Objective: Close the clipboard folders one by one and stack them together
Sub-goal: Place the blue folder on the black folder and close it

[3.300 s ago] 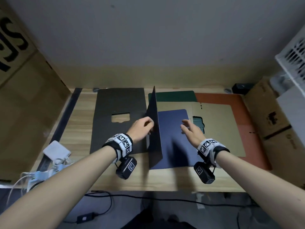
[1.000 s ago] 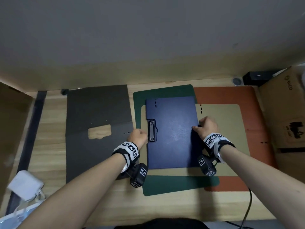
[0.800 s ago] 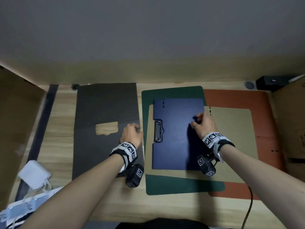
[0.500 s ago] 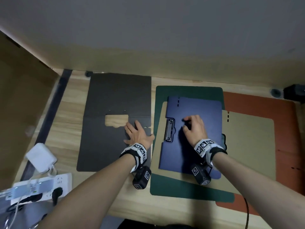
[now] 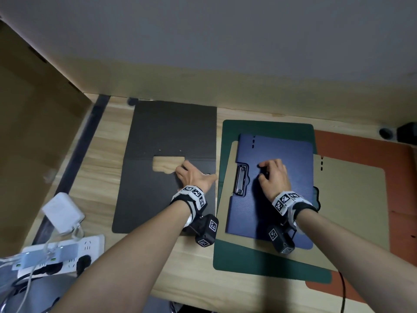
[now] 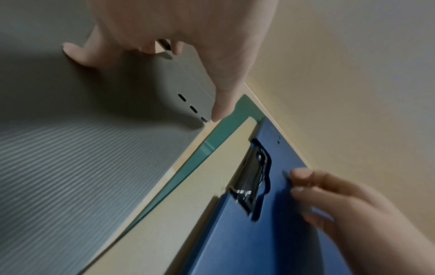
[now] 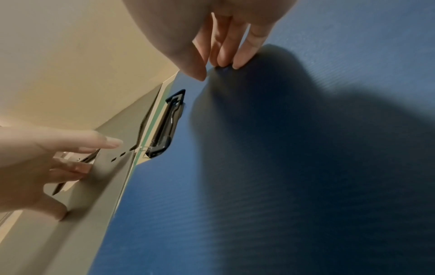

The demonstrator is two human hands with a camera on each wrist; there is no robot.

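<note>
Counting five folders (image 5: pixel 277 195): blue, tan, green, orange, black.

fingertips (image 6: pixel 73 51) on grey folder (image 6: pixel 70 167)

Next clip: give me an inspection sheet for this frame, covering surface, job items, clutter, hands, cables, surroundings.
Surface: wooden table.
Job's things: blue folder closed, clip showing, lying on the tan folder, over the green folder and orange folder; black folder open flat to their left.
Clutter: white adapter.
Hands: left hand flat on the black folder; right hand with fingertips on the blue folder.
Cables: power strip with plugged leads; black cable at the near edge.
Surroundings: cardboard left, wall behind.
</note>
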